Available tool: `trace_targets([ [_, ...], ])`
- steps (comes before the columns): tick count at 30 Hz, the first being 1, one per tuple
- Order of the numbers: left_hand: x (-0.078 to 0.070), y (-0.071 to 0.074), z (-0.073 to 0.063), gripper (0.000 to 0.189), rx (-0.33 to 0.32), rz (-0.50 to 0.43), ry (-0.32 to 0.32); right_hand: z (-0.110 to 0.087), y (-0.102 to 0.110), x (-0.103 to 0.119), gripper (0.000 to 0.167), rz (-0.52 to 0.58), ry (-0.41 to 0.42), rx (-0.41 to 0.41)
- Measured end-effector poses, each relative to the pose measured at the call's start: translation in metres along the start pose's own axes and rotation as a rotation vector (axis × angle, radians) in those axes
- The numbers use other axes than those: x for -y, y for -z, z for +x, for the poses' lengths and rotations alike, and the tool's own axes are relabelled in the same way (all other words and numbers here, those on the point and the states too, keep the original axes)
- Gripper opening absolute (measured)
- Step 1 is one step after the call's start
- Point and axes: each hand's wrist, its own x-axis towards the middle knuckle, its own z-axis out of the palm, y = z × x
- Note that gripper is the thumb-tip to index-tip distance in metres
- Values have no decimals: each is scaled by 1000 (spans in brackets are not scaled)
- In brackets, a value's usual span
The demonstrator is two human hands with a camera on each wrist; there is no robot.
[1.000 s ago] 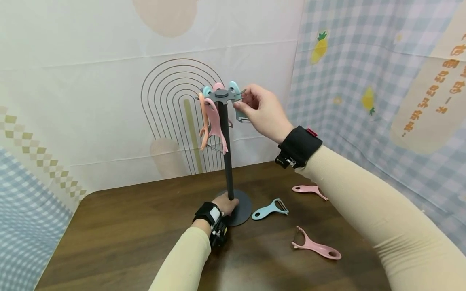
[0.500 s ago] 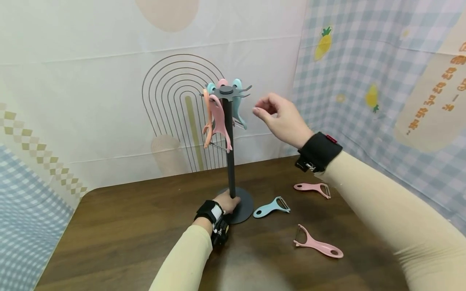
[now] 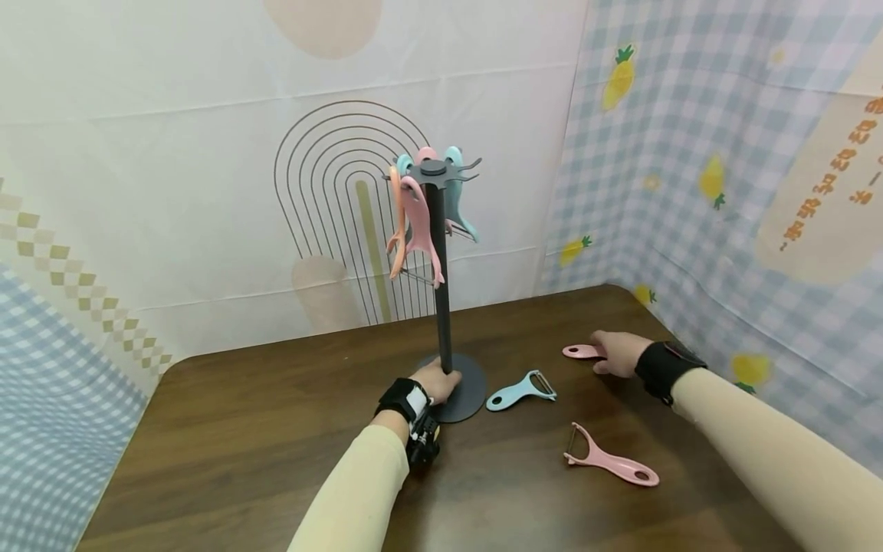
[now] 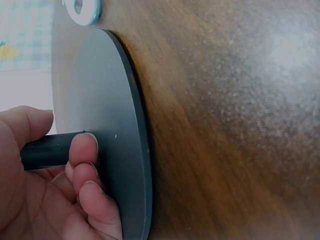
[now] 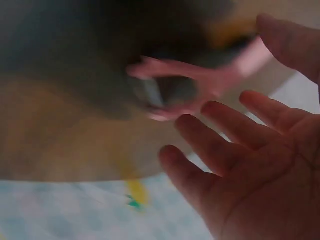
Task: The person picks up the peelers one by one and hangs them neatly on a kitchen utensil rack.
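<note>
My left hand [image 3: 436, 381] grips the black pole [image 3: 441, 322] of a stand just above its round base [image 4: 112, 115]; in the left wrist view the fingers curl round it. At the far right of the table, my right hand [image 3: 618, 353] is at a pink peeler [image 3: 579, 351]. The right wrist view, blurred, has its fingers spread and the thumb apart, with the pink peeler [image 5: 207, 80] beyond them. From the stand's hooks hang an orange peeler [image 3: 397, 222], a pink one at the front, a light blue peeler [image 3: 453, 195] and others partly hidden behind.
On the brown table [image 3: 262, 429] a light blue peeler [image 3: 513, 393] lies beside the base. Another pink peeler [image 3: 614, 464] lies nearer the front right. Free hooks [image 3: 469, 170] stick out at the stand's right. A white cloth [image 3: 172, 192] and a checked cloth [image 3: 690, 153] hang behind.
My right hand has left the light blue peeler hanging on the stand and moved down and right to the far pink peeler. My left hand keeps its grip on the pole.
</note>
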Motion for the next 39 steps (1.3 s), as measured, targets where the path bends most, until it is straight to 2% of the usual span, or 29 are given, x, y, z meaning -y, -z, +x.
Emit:
trace_targets([
  [3, -1, 2, -2, 40, 6, -5, 3, -1, -11, -11, 50, -22, 31, -56],
  [8, -3, 3, -3, 35, -3, -6, 7, 0, -16, -15, 33, -38, 53, -150],
  [12, -5, 2, -3, 39, -2, 6, 10, 0, -18, -15, 14, -61, 60, -186],
  [15, -5, 1, -4, 40, 8, 1, 14, 1, -20, -16, 6, -78, 65, -193],
  [23, -9, 7, -7, 41, 15, -7, -11, 5, -16, -13, 10, -38, 52, -216],
  [27, -9, 4, -6, 45, 16, -2, -3, 3, -13, -9, 11, -49, 51, -227],
  [39, -2, 0, -1, 40, -4, -12, 2, 0, -6, -4, 6, -32, 40, -276],
])
